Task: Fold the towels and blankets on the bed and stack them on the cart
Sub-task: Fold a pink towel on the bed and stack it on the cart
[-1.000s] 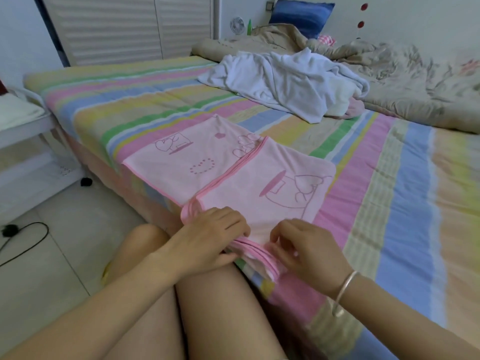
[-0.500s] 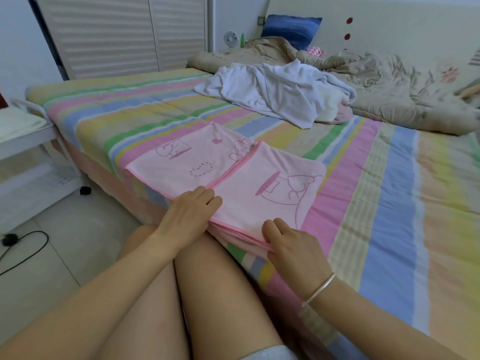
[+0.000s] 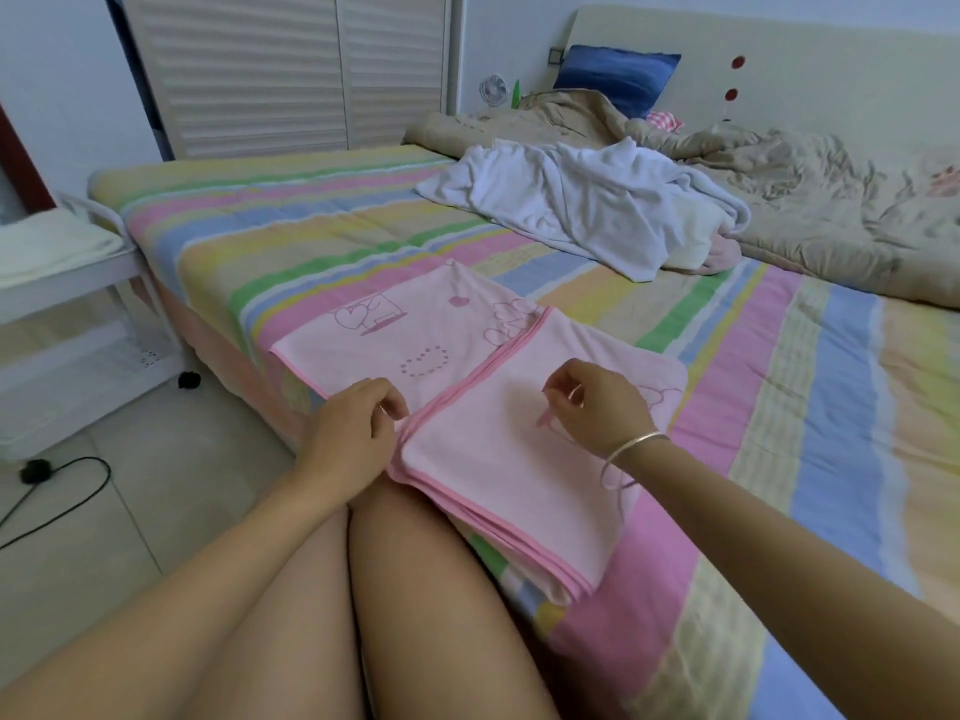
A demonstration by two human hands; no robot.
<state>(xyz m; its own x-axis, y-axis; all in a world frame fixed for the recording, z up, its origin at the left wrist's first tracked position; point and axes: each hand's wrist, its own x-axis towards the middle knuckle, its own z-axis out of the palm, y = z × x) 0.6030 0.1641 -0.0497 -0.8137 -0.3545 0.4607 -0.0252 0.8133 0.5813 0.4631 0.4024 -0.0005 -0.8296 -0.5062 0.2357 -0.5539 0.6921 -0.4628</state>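
The pale pink blanket (image 3: 488,459) of thin cloth, edged in darker pink trim, is lying partly folded on the near edge of the bed with the pastel striped sheet (image 3: 779,407), directly under both hands. The left hand (image 3: 348,439) is resting at the blanket's near edge, where the trimmed border of the upper flap is meeting the layer below; its fingers are curling in and pinching that trim. The right hand (image 3: 602,407), wearing a thin silver bangle (image 3: 631,444) at the wrist, is sitting over the middle of the upper flap with fingers bent and fingertips drawn toward the thumb (whether it is actually gripping any cloth is not clear). The blanket is showing several stacked layers at its near corner, which is overhanging the mattress beside the person's bare thighs. Its left half is lying flat and showing line-drawn hearts and a dotted heart outline; the right flap is lying smooth on top. Farther up the bed a crumpled white terry towel (image 3: 571,210) is lying against a rumpled beige quilt (image 3: 810,210). Well apart, to the left of the bed, a white plastic cart (image 3: 119,262) is carrying a folded cream towel (image 3: 52,246) on its top shelf
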